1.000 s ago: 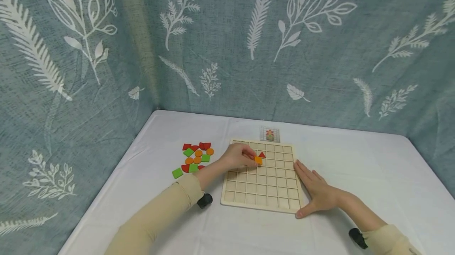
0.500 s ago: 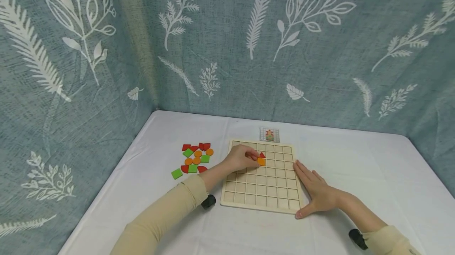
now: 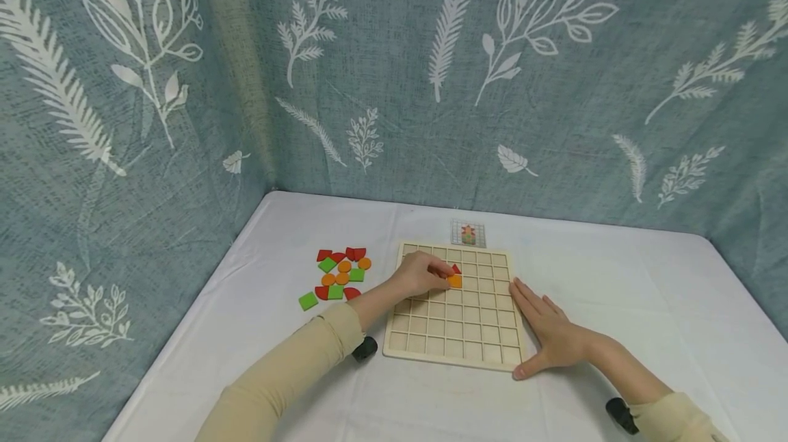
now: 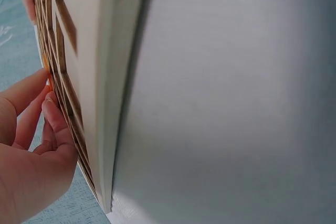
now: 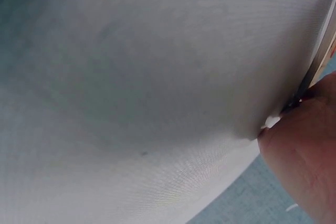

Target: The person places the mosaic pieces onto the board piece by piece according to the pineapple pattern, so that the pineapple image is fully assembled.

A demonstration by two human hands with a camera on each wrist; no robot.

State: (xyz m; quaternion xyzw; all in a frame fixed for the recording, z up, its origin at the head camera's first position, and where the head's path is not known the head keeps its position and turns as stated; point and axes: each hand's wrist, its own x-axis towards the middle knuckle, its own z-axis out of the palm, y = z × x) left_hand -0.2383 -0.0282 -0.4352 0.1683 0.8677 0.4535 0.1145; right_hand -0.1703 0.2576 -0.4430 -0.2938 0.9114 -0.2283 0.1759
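My left hand (image 3: 421, 274) reaches over the pale wooden grid board (image 3: 444, 329) and pinches an orange square tile (image 3: 455, 282) at a cell in its upper middle. Just beyond that tile lies a red triangle tile (image 3: 456, 269), partly covered by my fingers. In the left wrist view, thumb and fingertips meet at the board's surface, with only a sliver of orange showing. My right hand (image 3: 550, 334) lies with spread, straight fingers along the board's right edge, its thumb at the near right corner.
Left of the board lies a loose group of red pieces (image 3: 322, 293), green squares (image 3: 308, 301) and orange discs (image 3: 345, 267). A small pattern card (image 3: 468, 233) rests behind the board. Patterned curtains (image 3: 394, 86) stand behind and left of the white-covered table (image 3: 615, 278).
My left hand has moved slightly right with the orange square, which now lies squarely in line below the red triangle. My right hand has stayed at the board's edge.
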